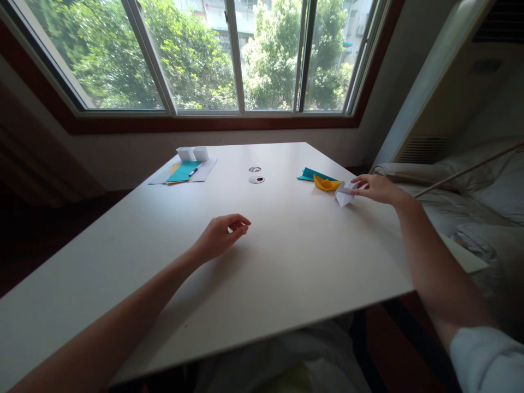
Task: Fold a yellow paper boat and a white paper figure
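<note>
My right hand is at the right side of the table, its thumb and fingers pinching a white folded paper piece by its right side. The fingers partly cover the paper, and I cannot tell whether it touches the tabletop. Just left of it sits a yellow paper boat. Behind the boat lies a teal folded paper piece, possibly a paper plane. Over the middle of the table, my left hand is loosely curled and holds nothing, with a gap between thumb and fingers.
On the white table, a stack of teal, yellow and white paper sheets lies far left under a black pen. Two white paper boxes stand behind it. Two round table inserts sit mid-table. A sofa flanks the right.
</note>
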`<control>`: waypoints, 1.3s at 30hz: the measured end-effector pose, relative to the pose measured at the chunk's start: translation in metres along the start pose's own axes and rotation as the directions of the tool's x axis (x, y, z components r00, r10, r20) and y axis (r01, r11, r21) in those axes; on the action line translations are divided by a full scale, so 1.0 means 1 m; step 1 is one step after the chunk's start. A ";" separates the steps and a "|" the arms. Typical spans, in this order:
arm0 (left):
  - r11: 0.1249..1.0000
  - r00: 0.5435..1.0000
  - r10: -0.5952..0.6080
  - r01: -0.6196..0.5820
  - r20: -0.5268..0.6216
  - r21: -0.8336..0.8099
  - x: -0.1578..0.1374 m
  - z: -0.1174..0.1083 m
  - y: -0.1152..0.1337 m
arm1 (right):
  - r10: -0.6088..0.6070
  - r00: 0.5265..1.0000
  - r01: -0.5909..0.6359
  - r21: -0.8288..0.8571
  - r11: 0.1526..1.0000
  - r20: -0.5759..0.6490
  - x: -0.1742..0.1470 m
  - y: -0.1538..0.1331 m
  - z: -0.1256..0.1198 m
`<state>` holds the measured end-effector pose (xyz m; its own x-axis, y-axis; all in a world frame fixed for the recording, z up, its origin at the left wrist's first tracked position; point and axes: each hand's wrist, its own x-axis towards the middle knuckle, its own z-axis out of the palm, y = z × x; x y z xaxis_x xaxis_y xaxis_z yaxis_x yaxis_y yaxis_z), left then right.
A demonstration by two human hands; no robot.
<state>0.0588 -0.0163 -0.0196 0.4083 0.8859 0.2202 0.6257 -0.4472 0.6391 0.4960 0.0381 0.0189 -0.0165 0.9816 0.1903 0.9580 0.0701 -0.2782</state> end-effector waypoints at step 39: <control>0.786 0.968 -0.237 0.146 0.076 0.600 -0.008 0.035 0.006 | -0.343 0.882 0.357 0.016 0.934 0.324 -0.059 -0.174 0.103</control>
<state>0.0821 -0.0297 -0.0432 0.2973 0.9548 0.0056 0.9506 -0.2965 0.0924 0.3012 -0.0134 -0.0405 -0.4360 0.8990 -0.0416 0.8841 0.4192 -0.2068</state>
